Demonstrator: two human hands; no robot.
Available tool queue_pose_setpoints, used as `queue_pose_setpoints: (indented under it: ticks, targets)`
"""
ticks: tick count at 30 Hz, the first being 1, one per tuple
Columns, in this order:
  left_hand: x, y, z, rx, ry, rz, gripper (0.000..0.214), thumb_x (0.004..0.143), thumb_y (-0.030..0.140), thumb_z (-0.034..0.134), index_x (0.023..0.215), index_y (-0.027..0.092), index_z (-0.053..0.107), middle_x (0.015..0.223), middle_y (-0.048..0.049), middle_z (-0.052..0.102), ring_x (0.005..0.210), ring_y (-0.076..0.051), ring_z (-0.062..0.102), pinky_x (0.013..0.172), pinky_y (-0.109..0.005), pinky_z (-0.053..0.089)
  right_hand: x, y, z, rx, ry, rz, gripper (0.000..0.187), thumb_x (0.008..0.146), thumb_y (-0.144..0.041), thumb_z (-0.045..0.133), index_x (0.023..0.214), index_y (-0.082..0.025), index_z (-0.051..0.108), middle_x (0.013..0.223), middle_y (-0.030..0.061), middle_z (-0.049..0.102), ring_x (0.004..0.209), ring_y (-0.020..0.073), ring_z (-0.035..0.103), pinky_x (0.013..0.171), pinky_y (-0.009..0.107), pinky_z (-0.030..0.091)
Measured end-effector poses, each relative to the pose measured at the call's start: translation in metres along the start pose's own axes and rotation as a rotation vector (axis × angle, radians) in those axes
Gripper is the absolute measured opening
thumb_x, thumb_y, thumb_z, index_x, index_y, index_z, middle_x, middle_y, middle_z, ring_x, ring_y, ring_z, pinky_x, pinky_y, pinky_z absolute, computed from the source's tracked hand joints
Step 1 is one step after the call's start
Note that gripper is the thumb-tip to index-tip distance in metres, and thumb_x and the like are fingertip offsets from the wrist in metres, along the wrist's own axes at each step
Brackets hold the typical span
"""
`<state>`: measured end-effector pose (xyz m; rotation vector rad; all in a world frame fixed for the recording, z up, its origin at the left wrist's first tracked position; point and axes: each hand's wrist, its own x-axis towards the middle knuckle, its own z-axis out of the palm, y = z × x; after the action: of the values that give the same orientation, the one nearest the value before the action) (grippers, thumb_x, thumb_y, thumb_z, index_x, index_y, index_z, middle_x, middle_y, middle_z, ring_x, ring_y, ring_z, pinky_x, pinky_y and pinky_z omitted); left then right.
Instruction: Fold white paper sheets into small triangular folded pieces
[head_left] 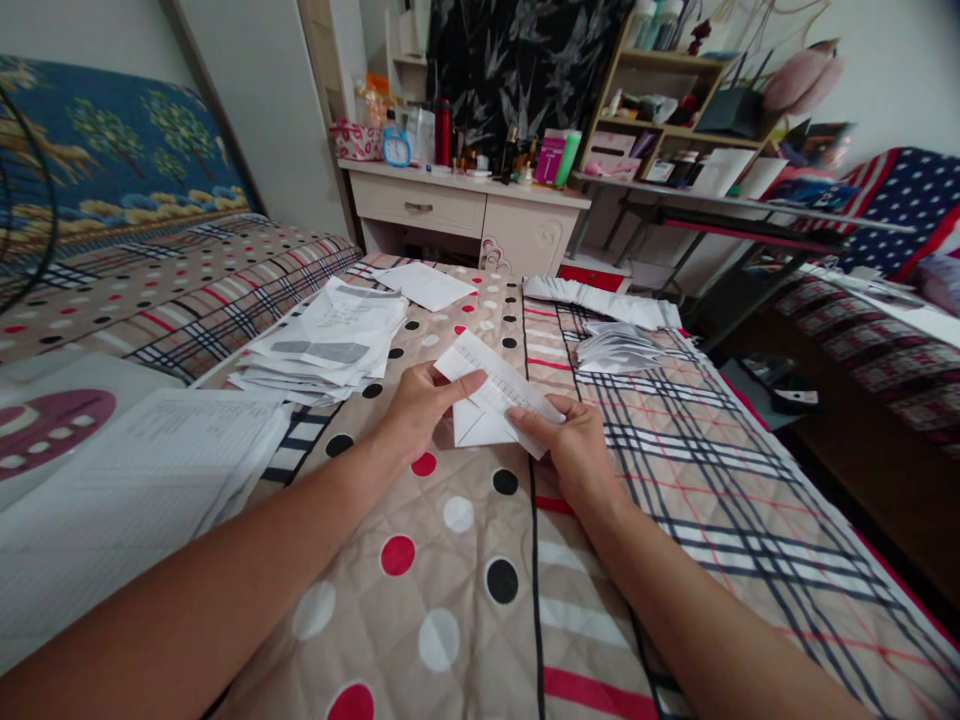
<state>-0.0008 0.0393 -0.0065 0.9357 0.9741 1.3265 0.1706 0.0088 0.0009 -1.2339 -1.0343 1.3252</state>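
Observation:
Between my two hands is a folded sheet of paper (495, 380) with writing on it, tilted down to the right. My left hand (420, 405) pinches its left end, thumb on top. My right hand (574, 435) grips the right end, its thumb pressed on the face. Under the strip, a white folded paper (480, 428) with diagonal creases shows; whether it is part of the same sheet I cannot tell. A stack of loose papers (322, 335) lies beyond my left hand, and a pile of folded papers (619, 348) beyond my right.
A patterned quilt (450, 560) covers the bed. Lined sheets (150, 480) lie at the left. Near the far edge are a white sheet (426, 287) and a long folded paper strip (600, 300). Behind stand a cluttered dresser (420, 205) and a shelved desk (675, 130).

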Motion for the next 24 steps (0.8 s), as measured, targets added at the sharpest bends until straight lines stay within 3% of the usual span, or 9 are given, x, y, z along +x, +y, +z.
queue_pose_setpoints:
  ticks: [3, 8, 17, 20, 24]
  targets:
    - [-0.006, 0.0, 0.004, 0.054, -0.016, 0.005, 0.039, 0.055, 0.031, 0.088, 0.086, 0.014, 0.073, 0.088, -0.0075, 0.076, 0.076, -0.021, 0.07, 0.072, -0.032, 0.056, -0.002, 0.0, 0.0, -0.043, -0.007, -0.013, 0.031, 0.056, -0.039, 0.086, 0.07, -0.016, 0.071, 0.063, 0.0029, 0.069, 0.049, 0.0128, 0.055, 0.045, 0.024, 0.039]
    - [-0.009, 0.003, 0.006, 0.174, -0.041, 0.007, 0.032, 0.055, 0.028, 0.088, 0.079, 0.013, 0.074, 0.084, -0.0073, 0.076, 0.069, -0.021, 0.069, 0.064, -0.03, 0.055, -0.001, 0.003, -0.001, -0.115, -0.103, 0.008, 0.036, 0.059, -0.043, 0.083, 0.079, -0.014, 0.074, 0.068, 0.0047, 0.072, 0.05, 0.0141, 0.058, 0.045, 0.025, 0.041]
    - [0.009, 0.01, -0.013, -0.025, 0.142, -0.024, 0.041, 0.051, 0.028, 0.089, 0.085, 0.013, 0.07, 0.082, -0.005, 0.075, 0.067, -0.02, 0.069, 0.066, -0.032, 0.056, 0.003, 0.001, -0.005, -0.085, -0.226, -0.017, 0.027, 0.062, -0.038, 0.082, 0.065, -0.014, 0.069, 0.058, 0.0008, 0.066, 0.049, 0.0089, 0.052, 0.049, 0.021, 0.038]
    - [0.012, 0.013, -0.015, -0.058, 0.165, -0.065, 0.042, 0.052, 0.027, 0.088, 0.085, 0.013, 0.068, 0.08, -0.0056, 0.074, 0.067, -0.02, 0.068, 0.066, -0.033, 0.056, 0.0, -0.002, -0.003, -0.038, -0.223, -0.045, 0.028, 0.067, -0.039, 0.079, 0.059, -0.017, 0.064, 0.055, -0.0005, 0.063, 0.048, 0.0083, 0.05, 0.051, 0.021, 0.039]
    - [0.014, 0.015, -0.019, -0.055, 0.097, -0.172, 0.037, 0.058, 0.032, 0.086, 0.085, 0.015, 0.068, 0.075, -0.0041, 0.072, 0.067, -0.018, 0.067, 0.064, -0.03, 0.055, 0.001, -0.001, -0.005, -0.044, -0.157, -0.161, 0.026, 0.076, -0.043, 0.068, 0.066, -0.019, 0.064, 0.059, 0.0, 0.063, 0.053, 0.0113, 0.053, 0.056, 0.024, 0.044]
